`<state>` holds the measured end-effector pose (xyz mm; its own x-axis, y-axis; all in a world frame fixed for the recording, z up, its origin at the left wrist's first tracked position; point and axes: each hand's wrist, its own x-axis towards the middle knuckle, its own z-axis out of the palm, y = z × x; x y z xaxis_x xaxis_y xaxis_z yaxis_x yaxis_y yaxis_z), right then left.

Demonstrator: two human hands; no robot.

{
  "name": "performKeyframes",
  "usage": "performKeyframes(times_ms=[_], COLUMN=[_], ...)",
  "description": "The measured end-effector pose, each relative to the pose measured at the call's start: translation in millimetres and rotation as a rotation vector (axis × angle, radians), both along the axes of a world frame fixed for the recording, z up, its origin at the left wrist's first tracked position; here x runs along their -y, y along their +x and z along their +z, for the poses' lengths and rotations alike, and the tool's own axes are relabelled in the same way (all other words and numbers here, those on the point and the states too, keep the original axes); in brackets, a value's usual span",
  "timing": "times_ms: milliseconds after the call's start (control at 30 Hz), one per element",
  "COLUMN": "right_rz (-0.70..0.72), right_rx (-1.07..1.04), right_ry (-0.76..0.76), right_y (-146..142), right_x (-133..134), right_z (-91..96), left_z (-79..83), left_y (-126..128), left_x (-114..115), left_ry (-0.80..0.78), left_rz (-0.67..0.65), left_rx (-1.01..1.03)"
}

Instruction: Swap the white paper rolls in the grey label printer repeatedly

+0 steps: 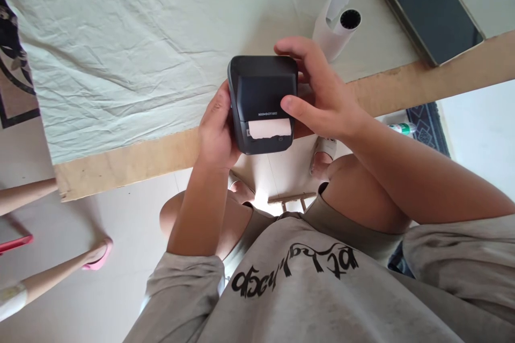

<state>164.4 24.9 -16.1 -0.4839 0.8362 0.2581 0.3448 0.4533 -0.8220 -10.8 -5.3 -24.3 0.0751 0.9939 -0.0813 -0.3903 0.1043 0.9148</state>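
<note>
A black printer (pixel 263 83) sits at the centre of the frame, with a torn strip of white paper (pixel 270 129) at its slot. The left hand (pixel 215 131) cups its left side; the right hand (pixel 324 94) grips its right side, thumb on the top. Just above the right hand stands a paper roll (pixel 332 43). A phone (pixel 434 10) lies at upper right on the cloth-covered table (pixel 120 64). Another person's leg (pixel 60 274) shows at lower left.
</note>
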Motion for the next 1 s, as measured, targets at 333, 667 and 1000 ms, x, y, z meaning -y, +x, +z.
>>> performKeyframes(times_ms=[333,667,1000], right_rz=[0.068,-0.402,-0.361], right_rx=[0.086,0.064,0.274], right_ry=[0.101,0.439,0.374], right_y=[0,-8,-10], right_x=[-2,14,7], right_z=[5.6,32.9,29.8], left_z=[7.8,2.3,0.0], left_y=[-4,-1,-1], left_x=[1,-3,-1], left_ry=[-0.064,0.013,0.070], left_rz=[0.017,-0.092,-0.111], left_rx=[-0.080,0.002,-0.101])
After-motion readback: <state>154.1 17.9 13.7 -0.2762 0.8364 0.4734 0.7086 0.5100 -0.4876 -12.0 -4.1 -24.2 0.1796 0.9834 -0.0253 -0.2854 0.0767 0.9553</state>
